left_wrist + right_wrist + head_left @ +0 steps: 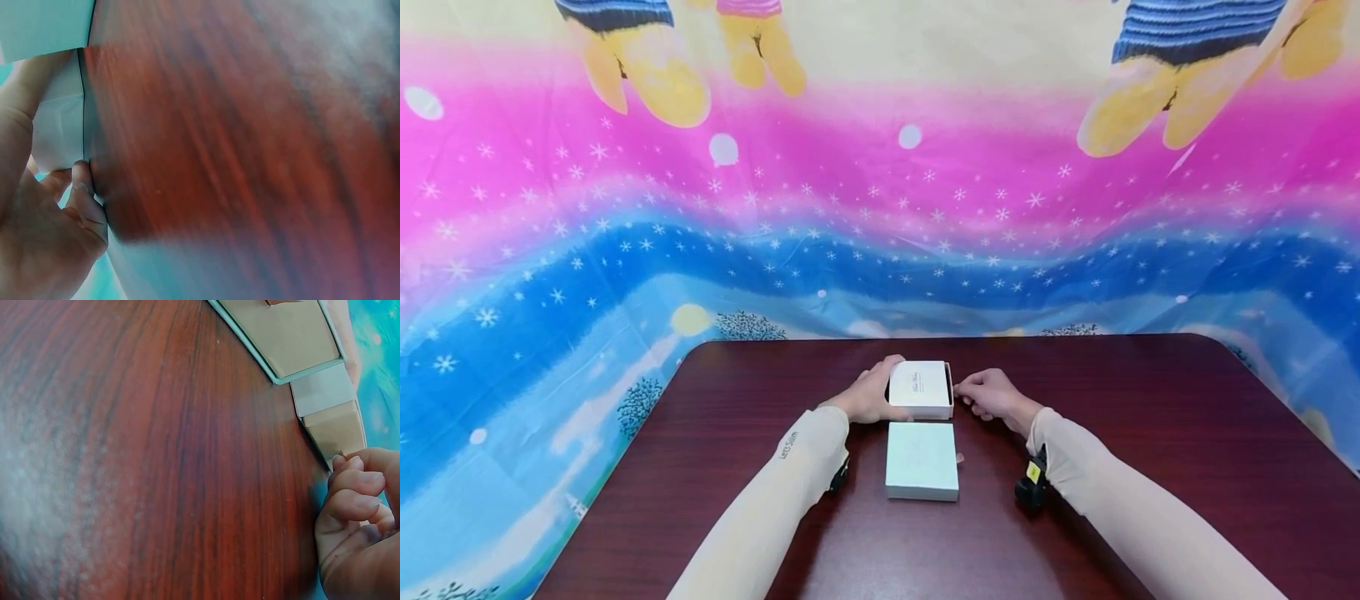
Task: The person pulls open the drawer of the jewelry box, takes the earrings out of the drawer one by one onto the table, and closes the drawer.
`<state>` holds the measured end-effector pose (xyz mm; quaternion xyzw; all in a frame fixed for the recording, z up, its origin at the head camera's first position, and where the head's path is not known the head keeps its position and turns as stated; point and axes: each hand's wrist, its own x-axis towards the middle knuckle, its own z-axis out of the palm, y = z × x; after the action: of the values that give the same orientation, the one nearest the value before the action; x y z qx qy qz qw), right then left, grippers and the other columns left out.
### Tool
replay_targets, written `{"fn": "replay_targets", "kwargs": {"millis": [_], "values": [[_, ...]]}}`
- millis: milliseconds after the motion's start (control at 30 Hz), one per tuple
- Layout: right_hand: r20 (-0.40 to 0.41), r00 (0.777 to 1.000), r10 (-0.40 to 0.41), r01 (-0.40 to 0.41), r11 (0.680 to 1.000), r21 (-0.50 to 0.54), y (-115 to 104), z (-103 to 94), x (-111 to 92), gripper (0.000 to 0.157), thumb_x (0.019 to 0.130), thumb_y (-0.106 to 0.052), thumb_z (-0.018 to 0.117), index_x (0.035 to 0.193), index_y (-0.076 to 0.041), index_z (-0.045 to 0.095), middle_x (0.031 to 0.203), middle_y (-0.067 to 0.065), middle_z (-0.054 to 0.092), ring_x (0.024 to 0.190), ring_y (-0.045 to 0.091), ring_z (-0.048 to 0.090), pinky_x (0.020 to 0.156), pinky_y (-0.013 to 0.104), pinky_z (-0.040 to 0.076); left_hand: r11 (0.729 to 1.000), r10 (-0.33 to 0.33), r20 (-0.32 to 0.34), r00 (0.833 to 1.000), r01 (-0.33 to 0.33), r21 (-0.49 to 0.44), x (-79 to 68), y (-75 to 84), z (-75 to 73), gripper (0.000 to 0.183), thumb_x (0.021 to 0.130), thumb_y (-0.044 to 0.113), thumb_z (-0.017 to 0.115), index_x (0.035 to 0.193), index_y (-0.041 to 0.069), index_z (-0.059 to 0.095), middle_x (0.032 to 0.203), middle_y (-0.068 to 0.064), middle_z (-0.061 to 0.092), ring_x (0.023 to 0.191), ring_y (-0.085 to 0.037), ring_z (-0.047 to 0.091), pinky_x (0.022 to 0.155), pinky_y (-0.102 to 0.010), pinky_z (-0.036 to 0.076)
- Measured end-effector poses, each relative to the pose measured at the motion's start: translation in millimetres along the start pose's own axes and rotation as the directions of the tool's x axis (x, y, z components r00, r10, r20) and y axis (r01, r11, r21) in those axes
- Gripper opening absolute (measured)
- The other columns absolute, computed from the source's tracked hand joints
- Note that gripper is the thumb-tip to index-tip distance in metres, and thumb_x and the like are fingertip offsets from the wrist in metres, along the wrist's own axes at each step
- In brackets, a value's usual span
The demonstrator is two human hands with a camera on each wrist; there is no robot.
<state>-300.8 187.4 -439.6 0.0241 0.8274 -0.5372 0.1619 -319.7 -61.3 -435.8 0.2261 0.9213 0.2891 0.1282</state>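
Head view: left hand (867, 397) grips white lettered drawer box (917, 383) at left side, thumb on near side, fingers on far side. Right hand (996, 394) at box's right end, thumb and forefinger pinching small pull tab (339, 454). Box flat on reddish-brown wood table (737, 392), just beyond second pale box (922, 458).

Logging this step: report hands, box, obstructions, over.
Left hand gripping printed white box. Right hand pinching at its right end. Pale green box close on near side, seemingly not in the way.
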Motion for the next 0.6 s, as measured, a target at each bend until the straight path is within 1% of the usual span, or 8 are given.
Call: {"fn": "replay_targets", "kwargs": {"millis": [600], "values": [[0.026,1.0,-0.002,0.002,1.0,0.002,-1.8,-3.1,-1.1,0.022,0.097,-0.017,0.053,0.097,0.001,0.065,0.068,-0.001,0.049,0.048,0.009,0.031,0.049,0.024,0.031,1.0,0.007,0.008,1.0,-0.007,-0.008,0.4,-0.1,-1.0,0.101,0.076,0.038,0.081,0.152,0.02,0.018,0.139,-0.006,0.044,0.121,-0.027,0.041,0.103,-0.045,0.038]]}}
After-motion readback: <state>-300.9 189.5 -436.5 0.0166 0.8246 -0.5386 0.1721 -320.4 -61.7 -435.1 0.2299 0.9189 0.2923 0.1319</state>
